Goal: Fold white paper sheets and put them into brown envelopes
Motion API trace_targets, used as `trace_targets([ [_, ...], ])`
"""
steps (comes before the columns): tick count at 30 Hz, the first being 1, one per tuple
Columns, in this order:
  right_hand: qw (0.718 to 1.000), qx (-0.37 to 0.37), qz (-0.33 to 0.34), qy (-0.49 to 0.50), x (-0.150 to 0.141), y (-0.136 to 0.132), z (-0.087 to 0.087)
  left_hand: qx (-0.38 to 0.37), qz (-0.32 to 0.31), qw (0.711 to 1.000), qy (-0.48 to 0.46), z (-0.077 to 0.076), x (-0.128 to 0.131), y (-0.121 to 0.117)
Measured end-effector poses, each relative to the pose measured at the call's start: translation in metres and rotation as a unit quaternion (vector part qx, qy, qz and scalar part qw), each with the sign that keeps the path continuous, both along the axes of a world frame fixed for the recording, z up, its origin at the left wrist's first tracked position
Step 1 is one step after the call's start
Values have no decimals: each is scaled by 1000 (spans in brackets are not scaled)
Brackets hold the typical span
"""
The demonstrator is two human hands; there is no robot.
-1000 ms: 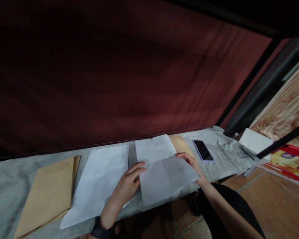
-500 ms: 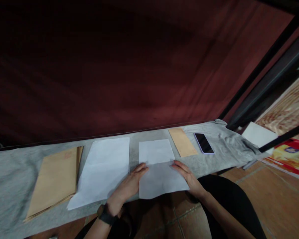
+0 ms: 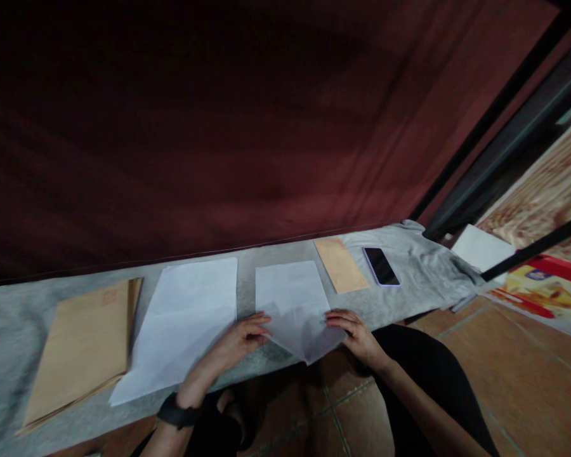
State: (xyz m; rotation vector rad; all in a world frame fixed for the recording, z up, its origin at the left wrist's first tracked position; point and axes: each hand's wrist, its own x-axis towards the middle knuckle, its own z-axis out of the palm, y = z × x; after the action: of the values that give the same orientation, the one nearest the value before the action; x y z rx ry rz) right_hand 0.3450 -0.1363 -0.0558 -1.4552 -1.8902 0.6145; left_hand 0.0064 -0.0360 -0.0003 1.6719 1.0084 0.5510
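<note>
One envelope (image 3: 341,265) between phone (image 3: 381,266) and paper (image 3: 289,287)

Left fingers (image 3: 255,319) and right fingers (image 3: 340,316) hold a white sheet (image 3: 290,285).

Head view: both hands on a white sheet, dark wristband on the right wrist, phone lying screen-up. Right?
Not quite: the head view shows the dark wristband on the left wrist. The rest stands: left hand and right hand on a white sheet, phone screen-up.
</note>
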Motion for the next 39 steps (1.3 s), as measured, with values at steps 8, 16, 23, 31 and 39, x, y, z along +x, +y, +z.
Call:
trace_targets([
  [8,983,-41,-121,134,-13,23,5,-74,99,992,-6,0,3,14],
  [16,980,-57,-174,81,-18,47,5,-8,153,988,3,-12,13,25],
  [23,968,-50,-239,-51,-28,70,5,53,194,976,83,-14,18,30],
  [31,944,-66,-260,-194,-39,82,15,89,216,946,223,-10,32,44],
  [39,902,-36,-270,-337,-47,81,15,112,215,891,384,-1,45,36],
])
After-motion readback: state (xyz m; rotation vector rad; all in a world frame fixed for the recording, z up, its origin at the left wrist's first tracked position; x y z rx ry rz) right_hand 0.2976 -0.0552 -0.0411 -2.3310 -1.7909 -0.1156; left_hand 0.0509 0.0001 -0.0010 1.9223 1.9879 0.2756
